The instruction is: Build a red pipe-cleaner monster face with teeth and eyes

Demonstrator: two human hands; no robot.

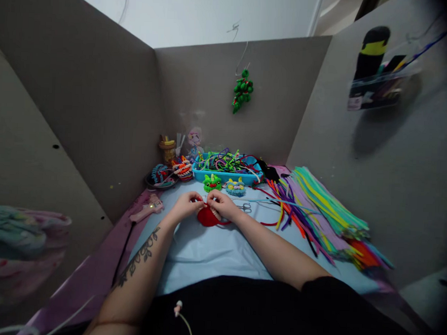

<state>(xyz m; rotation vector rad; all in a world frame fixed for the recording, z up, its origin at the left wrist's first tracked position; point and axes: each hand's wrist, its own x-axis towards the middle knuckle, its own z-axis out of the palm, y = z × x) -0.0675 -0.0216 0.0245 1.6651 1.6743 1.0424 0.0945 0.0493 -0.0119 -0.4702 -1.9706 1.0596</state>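
Thumb and fingertips of your left hand press together at the upper left edge of a red fuzzy piece, while your right hand pinches its upper right edge with bent fingers. You hold the piece between both hands, just above the pale blue cloth, in the middle of your work surface; exactly how each fingertip meets it is too small to tell.

Just beyond your hands sit a green creature head on the left and a pale blue one on the right. Behind them, at the far side, stands a blue tray heaped with mixed fuzzy stems. Small scissors lie just beside your right hand, partly hidden by it.

To your right, long bundles of coloured stems spread toward the wall. To your left lies a pink glue gun, with a dark bowl of finished-looking pieces farther off. High on the far wall hangs a green ornament.
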